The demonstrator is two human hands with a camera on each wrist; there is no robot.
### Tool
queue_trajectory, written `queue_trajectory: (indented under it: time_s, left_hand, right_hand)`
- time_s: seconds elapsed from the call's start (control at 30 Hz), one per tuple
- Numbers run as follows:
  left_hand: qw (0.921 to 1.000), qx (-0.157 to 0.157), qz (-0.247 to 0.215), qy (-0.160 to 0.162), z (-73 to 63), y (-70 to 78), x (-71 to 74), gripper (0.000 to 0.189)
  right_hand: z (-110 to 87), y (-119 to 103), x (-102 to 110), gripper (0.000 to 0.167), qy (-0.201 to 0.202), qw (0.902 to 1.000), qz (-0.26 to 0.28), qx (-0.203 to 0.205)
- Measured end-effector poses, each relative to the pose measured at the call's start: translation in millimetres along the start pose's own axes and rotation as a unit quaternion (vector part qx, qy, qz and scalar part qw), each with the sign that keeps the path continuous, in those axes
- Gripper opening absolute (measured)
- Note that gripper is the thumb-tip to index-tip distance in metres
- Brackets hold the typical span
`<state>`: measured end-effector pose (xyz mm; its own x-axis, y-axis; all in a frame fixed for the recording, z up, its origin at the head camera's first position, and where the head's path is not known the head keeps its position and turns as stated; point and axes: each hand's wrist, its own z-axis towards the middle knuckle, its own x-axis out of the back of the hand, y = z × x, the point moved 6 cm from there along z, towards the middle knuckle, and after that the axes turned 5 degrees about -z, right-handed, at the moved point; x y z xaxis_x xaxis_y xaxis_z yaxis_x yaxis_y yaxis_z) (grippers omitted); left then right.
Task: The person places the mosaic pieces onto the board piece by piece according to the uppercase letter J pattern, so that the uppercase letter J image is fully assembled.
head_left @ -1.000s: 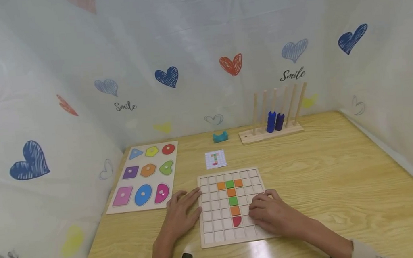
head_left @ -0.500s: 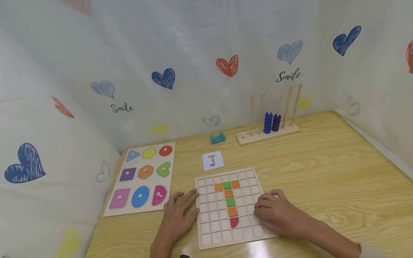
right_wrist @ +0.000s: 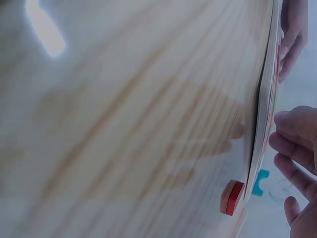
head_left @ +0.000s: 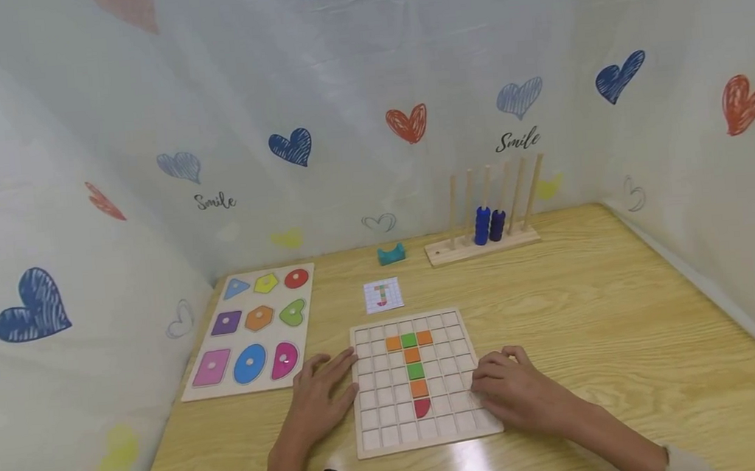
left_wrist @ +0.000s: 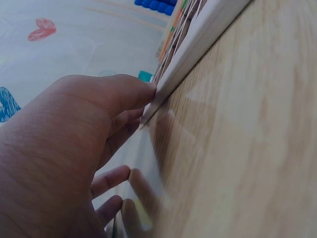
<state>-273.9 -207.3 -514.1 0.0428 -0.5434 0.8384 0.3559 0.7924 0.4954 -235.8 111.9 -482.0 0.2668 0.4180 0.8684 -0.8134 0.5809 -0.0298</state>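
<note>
A square wooden grid board [head_left: 388,437] lies on the table. Orange tiles [head_left: 419,388], green tiles [head_left: 415,371] and a red rounded tile [head_left: 422,408] form a J-like figure on it. My left hand [head_left: 318,403] rests at its left edge, fingers extended; in the left wrist view the thumb [left_wrist: 129,94] meets the board's side. My right hand [head_left: 519,394] is at the right edge, fingers loosely bent with nothing visible between them. A small red-topped block [right_wrist: 233,197] stands beside the board in the right wrist view, hidden from the head view.
Behind the board lies a pattern card [head_left: 383,295] showing a similar figure. A teal piece [head_left: 391,254] and a pegged wooden stand [head_left: 445,254] with blue beads are farther back. A shape puzzle board [head_left: 209,339] lies left. Heart-printed sheets [head_left: 338,68] enclose the table's back and sides.
The right hand has drawn slightly right, off the grid toward the board's edge, uncovering more cells. The left hand keeps its place at the board. The whole head view has shifted a little.
</note>
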Motion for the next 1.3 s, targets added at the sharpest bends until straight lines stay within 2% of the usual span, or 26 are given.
queue_trajectory:
  time_s: [0.3, 0.57, 0.77, 1.0, 1.3]
  left_hand:
    - [0.9999, 0.009, 0.0, -0.007, -0.7, -0.6, 0.0, 0.052]
    - [0.9999, 0.012, -0.004, -0.011, 0.3, -0.4, -1.3, 0.053]
    - [0.9998, 0.012, 0.004, -0.012, 1.3, -0.2, -1.8, 0.053]
    - [0.9998, 0.017, 0.005, -0.012, 1.2, -0.4, -1.4, 0.053]
    - [1.0, 0.005, -0.005, -0.002, 1.0, -1.8, -0.9, 0.051]
  right_hand:
    - [-8.0, 4, 3, 0.025, 0.019, 0.9997, -0.015, 0.002]
    - [-16.9, 12, 8, 0.028, 0.05, 0.9987, 0.011, 0.006]
    - [-22.0, 16, 10, 0.03, 0.034, 0.9994, 0.004, -0.007]
    - [-26.4, 21, 11, 0.027, 0.012, 0.999, -0.033, -0.029]
    - [-31.7, 27, 14, 0.028, 0.012, 0.9983, -0.044, -0.036]
